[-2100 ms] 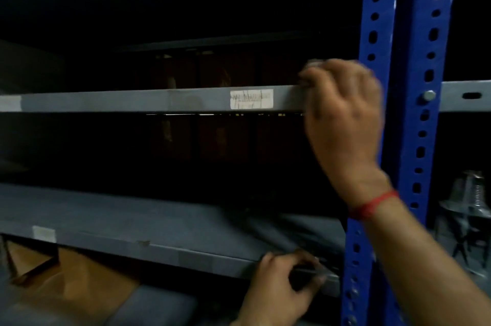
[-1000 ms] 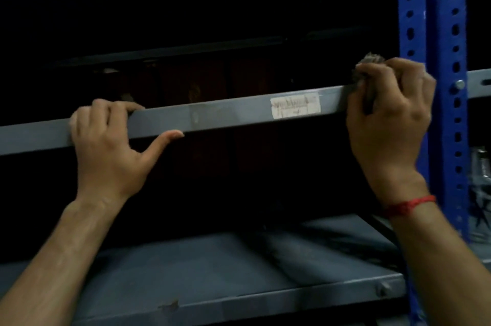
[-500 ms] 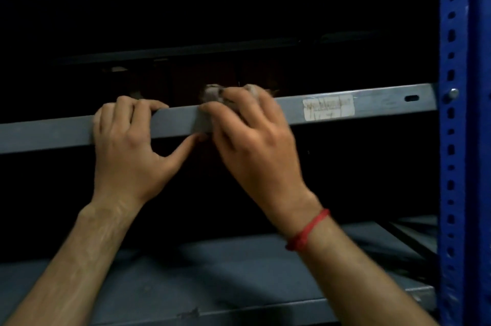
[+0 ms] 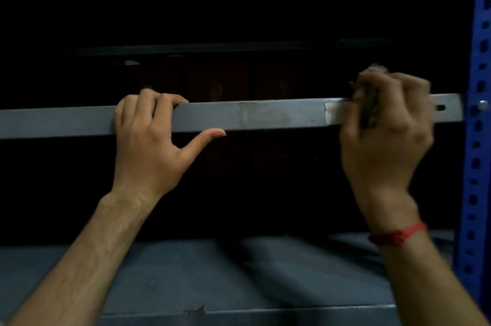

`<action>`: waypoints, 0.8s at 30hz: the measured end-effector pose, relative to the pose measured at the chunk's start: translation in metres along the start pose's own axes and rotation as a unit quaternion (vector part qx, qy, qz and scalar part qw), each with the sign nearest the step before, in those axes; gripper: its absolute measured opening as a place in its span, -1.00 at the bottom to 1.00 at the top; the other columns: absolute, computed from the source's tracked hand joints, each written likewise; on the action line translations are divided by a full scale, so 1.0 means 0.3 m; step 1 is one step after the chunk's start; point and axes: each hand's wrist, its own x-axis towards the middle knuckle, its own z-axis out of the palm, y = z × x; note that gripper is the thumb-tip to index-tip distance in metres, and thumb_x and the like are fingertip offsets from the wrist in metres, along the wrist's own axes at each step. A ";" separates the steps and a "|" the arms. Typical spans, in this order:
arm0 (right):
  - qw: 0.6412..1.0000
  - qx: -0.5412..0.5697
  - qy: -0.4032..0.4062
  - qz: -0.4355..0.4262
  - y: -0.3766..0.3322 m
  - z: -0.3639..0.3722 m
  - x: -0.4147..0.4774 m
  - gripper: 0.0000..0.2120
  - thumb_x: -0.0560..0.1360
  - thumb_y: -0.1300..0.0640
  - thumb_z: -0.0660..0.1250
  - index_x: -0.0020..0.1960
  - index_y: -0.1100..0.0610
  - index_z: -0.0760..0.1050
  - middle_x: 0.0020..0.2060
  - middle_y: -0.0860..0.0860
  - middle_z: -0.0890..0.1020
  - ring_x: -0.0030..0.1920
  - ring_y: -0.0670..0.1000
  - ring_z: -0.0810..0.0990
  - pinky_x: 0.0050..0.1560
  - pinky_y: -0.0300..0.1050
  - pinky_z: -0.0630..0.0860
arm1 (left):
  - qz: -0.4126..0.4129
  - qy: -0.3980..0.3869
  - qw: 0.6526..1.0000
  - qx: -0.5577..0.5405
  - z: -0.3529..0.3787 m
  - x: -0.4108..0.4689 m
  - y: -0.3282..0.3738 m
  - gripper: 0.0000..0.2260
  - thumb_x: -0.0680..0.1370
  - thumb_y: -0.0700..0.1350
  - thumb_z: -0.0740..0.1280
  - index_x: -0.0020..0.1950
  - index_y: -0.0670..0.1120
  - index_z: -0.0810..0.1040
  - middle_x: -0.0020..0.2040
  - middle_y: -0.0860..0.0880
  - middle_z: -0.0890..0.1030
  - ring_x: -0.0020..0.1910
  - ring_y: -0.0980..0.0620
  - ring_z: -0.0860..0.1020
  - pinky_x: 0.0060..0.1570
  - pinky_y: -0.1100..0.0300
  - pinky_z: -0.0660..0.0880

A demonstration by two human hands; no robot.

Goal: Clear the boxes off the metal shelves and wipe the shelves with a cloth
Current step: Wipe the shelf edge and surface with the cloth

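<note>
upper shelf (image 4: 265, 114) of grey metal is shown by its front edge, a long band run from the left border across to the blue upright (image 4: 478, 166); every place below is given from that edge. on its left part the left hand (image 4: 148, 145) is hooked: four fingers are curled over the top and the thumb is stretched rightward just under the bottom, so the shelf is gripped. behind the edge, about its middle, dark brownish shapes (image 4: 218, 81) are made out, possibly boxes; what is held in them cannot be told, and their tops are lost in shadow. on the edge's middle a paler, rubbed-looking patch (image 4: 261, 114) is seen. further right a pale label (image 4: 335, 113) is stuck on the edge, its right part covered by the right hand (image 4: 385, 145), its print unreadable. the cloth (image 4: 370, 110), a small crumpled greyish wad, is clutched in that hand's curled fingers and pressed against the front of the edge, a bit of it left showing above the knuckles. a red thread (image 4: 398, 236) is worn on that wrist, below the edge. right of the hand a small slot (image 4: 439, 107) is cut in the edge, and a bolt (image 4: 483, 105) is set where the edge meets the perforated upright, which is cut off by the right border. well below the edge the lower shelf (image 4: 172, 278) is spread, grey, shadowed, with a chipped spot (image 4: 195, 310) on its front lip.
</note>
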 end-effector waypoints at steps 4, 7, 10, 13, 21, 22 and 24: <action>0.989 0.100 -0.059 -0.093 -0.297 0.102 -0.101 -0.77 0.53 0.15 0.28 0.12 0.18 0.63 0.12 0.17 0.61 0.15 0.24 0.53 0.27 0.11 0.42 | 0.002 -0.005 1.000 -0.001 -0.004 0.002 -0.001 -0.36 0.54 0.39 0.20 0.16 -0.20 0.53 0.03 -0.21 0.49 0.02 -0.19 0.39 0.18 -0.13 0.32; 0.969 0.162 -0.102 -0.156 -0.472 0.162 -0.162 -0.80 0.52 0.19 0.31 0.07 0.21 0.64 0.08 0.18 0.63 0.12 0.23 0.50 0.27 0.14 0.40 | 0.021 0.002 1.000 0.002 -0.007 -0.003 -0.010 -0.62 0.62 0.07 0.17 0.15 -0.23 0.49 0.00 -0.25 0.47 -0.03 -0.24 0.40 0.09 -0.17 0.33; 0.960 0.157 -0.109 -0.202 -0.444 0.170 -0.133 -0.80 0.55 0.21 0.29 0.09 0.18 0.65 0.07 0.16 0.63 0.08 0.23 0.55 0.20 0.14 0.45 | 0.020 -0.012 1.000 -0.011 -0.011 0.003 -0.014 -0.57 0.56 0.11 0.20 0.18 -0.24 0.50 0.02 -0.25 0.49 -0.02 -0.22 0.39 0.09 -0.16 0.33; 0.971 0.107 -0.092 -0.194 -0.327 0.135 -0.087 -0.78 0.56 0.19 0.30 0.15 0.11 0.64 0.10 0.12 0.63 0.09 0.22 0.57 0.19 0.12 0.47 | 0.016 -0.030 0.999 -0.004 -0.019 0.004 -0.017 -0.41 0.52 0.33 0.24 0.20 -0.17 0.54 0.04 -0.18 0.50 0.03 -0.19 0.42 0.17 -0.10 0.34; 0.995 0.068 -0.026 -0.074 -0.203 0.099 -0.071 -0.77 0.66 0.12 0.22 0.17 0.12 0.62 0.11 0.20 0.58 0.16 0.29 0.53 0.24 0.00 0.41 | 0.052 -0.077 0.996 -0.019 -0.122 0.017 -0.111 -0.37 0.50 0.40 0.27 0.31 -0.09 0.50 0.12 -0.03 0.53 0.13 0.01 0.46 0.26 0.10 0.34; 0.995 0.073 -0.030 -0.067 -0.204 0.105 -0.076 -0.77 0.66 0.09 0.22 0.17 0.12 0.61 0.12 0.21 0.57 0.18 0.29 0.52 0.24 0.01 0.42 | 0.047 -0.075 0.996 -0.014 -0.145 0.018 -0.161 -0.35 0.50 0.40 0.27 0.33 -0.09 0.48 0.15 -0.04 0.53 0.16 -0.01 0.47 0.28 0.07 0.34; 0.994 0.089 -0.048 -0.046 -0.202 0.125 -0.080 -0.78 0.67 0.01 0.19 0.21 0.04 0.54 0.17 0.20 0.56 0.23 0.27 0.51 0.28 0.08 0.46 | 0.042 -0.077 0.996 0.020 -0.194 0.018 -0.276 -0.31 0.50 0.43 0.22 0.35 -0.10 0.47 0.20 -0.07 0.54 0.21 -0.06 0.49 0.32 0.01 0.31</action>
